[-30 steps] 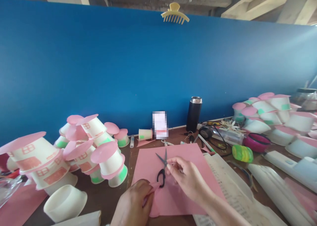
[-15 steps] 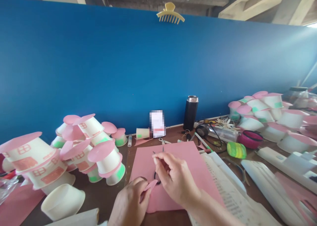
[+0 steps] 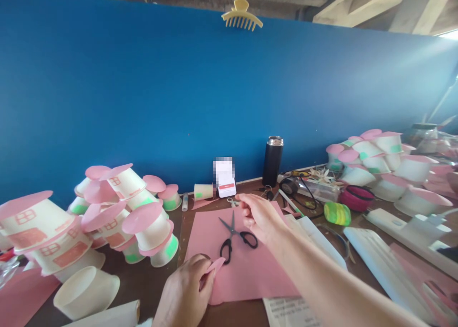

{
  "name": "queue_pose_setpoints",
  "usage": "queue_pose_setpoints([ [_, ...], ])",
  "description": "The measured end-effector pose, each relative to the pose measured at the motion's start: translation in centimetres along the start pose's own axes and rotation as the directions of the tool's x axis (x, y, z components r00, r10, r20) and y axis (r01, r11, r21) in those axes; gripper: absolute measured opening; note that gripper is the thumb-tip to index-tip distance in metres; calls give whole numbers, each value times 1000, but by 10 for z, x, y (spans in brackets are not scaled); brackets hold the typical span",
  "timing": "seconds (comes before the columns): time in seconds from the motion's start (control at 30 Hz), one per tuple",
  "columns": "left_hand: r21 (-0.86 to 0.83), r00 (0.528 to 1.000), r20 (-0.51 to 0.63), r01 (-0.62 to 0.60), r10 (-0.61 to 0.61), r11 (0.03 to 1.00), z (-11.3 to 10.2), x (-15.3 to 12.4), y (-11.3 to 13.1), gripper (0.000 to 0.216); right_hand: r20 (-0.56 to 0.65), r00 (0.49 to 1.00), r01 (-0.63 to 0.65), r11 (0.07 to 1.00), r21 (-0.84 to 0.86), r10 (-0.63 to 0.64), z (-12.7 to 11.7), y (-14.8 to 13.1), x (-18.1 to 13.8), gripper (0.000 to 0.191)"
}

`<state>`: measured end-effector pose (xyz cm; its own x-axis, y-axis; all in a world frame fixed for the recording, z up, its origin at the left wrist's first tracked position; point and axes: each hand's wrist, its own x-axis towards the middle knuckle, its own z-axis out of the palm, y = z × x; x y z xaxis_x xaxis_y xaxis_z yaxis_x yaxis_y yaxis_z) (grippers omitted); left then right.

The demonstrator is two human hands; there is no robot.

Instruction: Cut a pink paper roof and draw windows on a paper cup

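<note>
Scissors (image 3: pixel 233 234) now lie on the pink sheet (image 3: pixel 250 275); my right hand (image 3: pixel 259 216) has released them and hovers just beyond, empty. My left hand (image 3: pixel 188 291) pinches a pink cutout (image 3: pixel 215 266) at the sheet's near corner: thin, light, crease-prone; hold by edges.

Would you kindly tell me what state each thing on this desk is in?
scissors: blades open, lying flat on the pink sheet.
pink paper piece: pinched in left hand.
right hand: above scissors, holding nothing.
flask: upright, capped.
white cup: on its side.
</note>
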<state>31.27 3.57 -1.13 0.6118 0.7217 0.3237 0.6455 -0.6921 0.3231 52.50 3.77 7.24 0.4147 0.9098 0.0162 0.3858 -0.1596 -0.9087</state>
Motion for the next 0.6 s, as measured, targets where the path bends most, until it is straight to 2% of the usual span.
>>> queue_pose_setpoints([
  [0.1, 1, 1000, -15, 4, -4, 1000, 3, -1, -1, 32, 166, 986, 28, 955, -296, 23, -35, 13, 1, 22],
  [0.2, -6, 1000, -21, 17, -17, 1000, 6, -2, -3, 33, 152, 985, 23, 807, -591, 83, -78, 21, 7, 19],
  [0.3, -6, 999, -36, 20, -20, 1000, 6, -2, -4, 33, 96, 984, -21, 631, -776, 151, -114, 29, 17, 22],
  [0.4, -16, 1000, -20, 13, -13, 1000, 4, -1, -3, 31, 30, 979, -76, 497, -865, 201, -138, 38, 24, 22],
  [0.47, -24, 1000, 5, 14, -14, 1000, 1, -1, -2, 29, -4, 976, -103, 446, -889, 217, -148, 45, 25, 21],
  [0.53, -23, 1000, 21, 15, -14, 1000, -1, 0, -1, 28, -13, 976, -109, 435, -894, 219, -152, 51, 22, 20],
  [0.6, -13, 999, 28, 17, -17, 1000, -4, 1, 1, 28, 7, 979, -91, 466, -880, 203, -150, 56, 17, 22],
])
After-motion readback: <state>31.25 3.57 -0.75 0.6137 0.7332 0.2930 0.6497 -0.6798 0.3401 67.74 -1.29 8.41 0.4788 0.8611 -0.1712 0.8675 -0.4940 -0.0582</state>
